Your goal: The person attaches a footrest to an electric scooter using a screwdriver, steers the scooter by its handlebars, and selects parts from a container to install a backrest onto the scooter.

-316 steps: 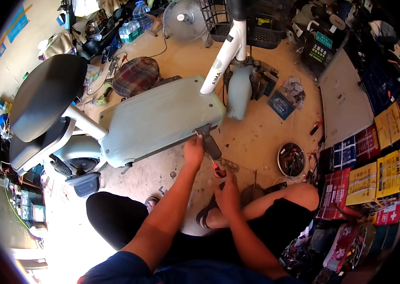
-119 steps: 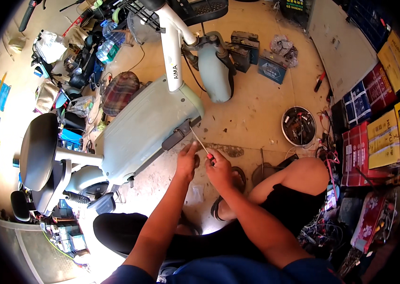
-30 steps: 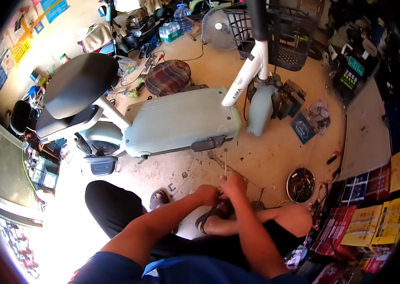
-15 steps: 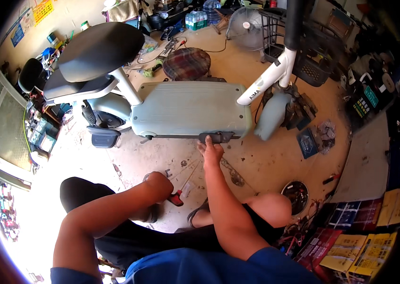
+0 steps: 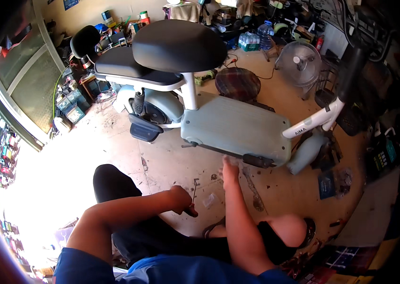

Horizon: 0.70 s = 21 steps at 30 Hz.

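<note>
A grey-green electric scooter (image 5: pixel 233 124) with a black seat (image 5: pixel 178 45) and white frame tubes stands in front of me. My left hand (image 5: pixel 179 199) is closed round the handle of a screwdriver (image 5: pixel 194 191), whose thin metal shaft points up and away. Just below the scooter's near lower edge is my right hand (image 5: pixel 230 171), fingers apart and holding nothing. Close to its right sits a black folding footrest (image 5: pixel 258 160), which the hand does not seem to grip. Part of the screwdriver's handle is hidden by my left fist.
A plaid round stool (image 5: pixel 238 84) stands behind the scooter, a fan (image 5: pixel 299 59) farther back right. A blue box (image 5: pixel 326 184) lies near the front wheel. Small debris and a clear plastic piece (image 5: pixel 210 200) lie on the floor. Tools and bins line the left wall.
The view has swung left, so the scooter appears farther right and tilted. My right hand has come off the footrest. The left hand still holds the screwdriver, its shaft now more upright.
</note>
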### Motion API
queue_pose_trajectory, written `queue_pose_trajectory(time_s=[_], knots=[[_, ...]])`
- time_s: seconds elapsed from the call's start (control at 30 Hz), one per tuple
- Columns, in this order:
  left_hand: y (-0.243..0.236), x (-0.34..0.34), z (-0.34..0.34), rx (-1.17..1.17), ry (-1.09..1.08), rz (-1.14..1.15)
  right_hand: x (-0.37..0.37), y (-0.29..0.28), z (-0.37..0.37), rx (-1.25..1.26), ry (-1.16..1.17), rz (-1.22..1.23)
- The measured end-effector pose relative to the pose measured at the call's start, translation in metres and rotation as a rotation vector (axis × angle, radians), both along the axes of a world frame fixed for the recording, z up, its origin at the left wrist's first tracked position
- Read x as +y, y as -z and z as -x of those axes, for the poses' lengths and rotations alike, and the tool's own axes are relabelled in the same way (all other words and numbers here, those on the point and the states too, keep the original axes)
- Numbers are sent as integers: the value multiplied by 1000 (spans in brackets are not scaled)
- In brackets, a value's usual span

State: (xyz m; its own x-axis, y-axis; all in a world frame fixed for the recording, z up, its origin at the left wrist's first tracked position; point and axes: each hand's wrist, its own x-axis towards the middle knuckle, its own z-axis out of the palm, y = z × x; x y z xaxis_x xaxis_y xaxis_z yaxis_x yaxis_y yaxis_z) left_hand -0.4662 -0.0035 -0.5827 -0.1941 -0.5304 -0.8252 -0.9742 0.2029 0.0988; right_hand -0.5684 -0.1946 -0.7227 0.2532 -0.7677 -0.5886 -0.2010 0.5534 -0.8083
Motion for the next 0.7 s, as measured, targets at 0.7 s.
queue_pose_trajectory(time_s=[0.7], knots=[[-21, 7, -135, 576, -1167, 594, 45, -42, -123, -329, -723, -580]])
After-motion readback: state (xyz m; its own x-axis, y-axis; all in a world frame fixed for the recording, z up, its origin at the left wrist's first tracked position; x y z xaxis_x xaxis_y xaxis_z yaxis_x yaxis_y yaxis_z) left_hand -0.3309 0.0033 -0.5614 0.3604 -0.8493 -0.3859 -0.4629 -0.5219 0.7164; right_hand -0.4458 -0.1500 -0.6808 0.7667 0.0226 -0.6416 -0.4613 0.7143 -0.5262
